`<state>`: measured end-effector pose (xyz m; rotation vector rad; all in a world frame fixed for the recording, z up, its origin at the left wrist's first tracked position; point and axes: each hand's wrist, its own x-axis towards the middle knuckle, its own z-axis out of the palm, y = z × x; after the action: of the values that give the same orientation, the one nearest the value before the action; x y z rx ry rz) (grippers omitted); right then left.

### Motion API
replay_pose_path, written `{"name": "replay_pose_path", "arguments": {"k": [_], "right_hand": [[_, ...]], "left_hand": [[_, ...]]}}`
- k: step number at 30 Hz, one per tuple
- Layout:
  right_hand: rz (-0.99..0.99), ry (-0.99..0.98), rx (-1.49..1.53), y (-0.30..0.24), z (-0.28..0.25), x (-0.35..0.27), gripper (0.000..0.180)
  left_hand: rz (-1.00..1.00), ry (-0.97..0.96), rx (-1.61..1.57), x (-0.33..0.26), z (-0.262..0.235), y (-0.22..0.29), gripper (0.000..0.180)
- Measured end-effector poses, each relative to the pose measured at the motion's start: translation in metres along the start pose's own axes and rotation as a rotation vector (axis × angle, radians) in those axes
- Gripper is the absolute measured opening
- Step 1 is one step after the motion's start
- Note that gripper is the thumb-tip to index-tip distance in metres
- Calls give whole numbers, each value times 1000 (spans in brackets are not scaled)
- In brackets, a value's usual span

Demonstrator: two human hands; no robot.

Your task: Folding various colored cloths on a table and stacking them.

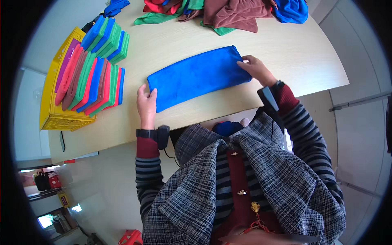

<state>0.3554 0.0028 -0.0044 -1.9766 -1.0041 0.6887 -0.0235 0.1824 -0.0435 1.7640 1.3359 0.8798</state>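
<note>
Plaid garment [183,179], foremost. Blue cloth [196,77], flat on table [294,57]: left hand [146,105] at one end, thumb and fingers apart; right hand [258,70] at other, grip uncertain. Loose cloths [239,16] beyond; yellow crate [50,96] of folded cloths [94,87] leftward.

Blk/gry striped slvs [307,130], maroon cuffs [147,149], b/w plaid vest [190,173], blk wrist straps [145,133].

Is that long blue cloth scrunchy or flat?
Flat: the blue cloth lies smooth on the table, left hand and right hand at its ends.
</note>
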Motion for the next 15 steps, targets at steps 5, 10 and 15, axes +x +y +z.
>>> {"name": "replay_pose_path", "arguments": {"k": [5, 10, 15], "right_hand": [[-65, 281, -150, 4, 18, -38, 41], [-245, 477, -446, 7, 32, -52, 30], [-255, 451, -580, 15, 28, -61, 25]], "left_hand": [[80, 142, 318, -42, 20, 22, 51], [285, 296, 504, -55, 24, 18, 45], [294, 239, 621, -64, 20, 22, 43]]}}
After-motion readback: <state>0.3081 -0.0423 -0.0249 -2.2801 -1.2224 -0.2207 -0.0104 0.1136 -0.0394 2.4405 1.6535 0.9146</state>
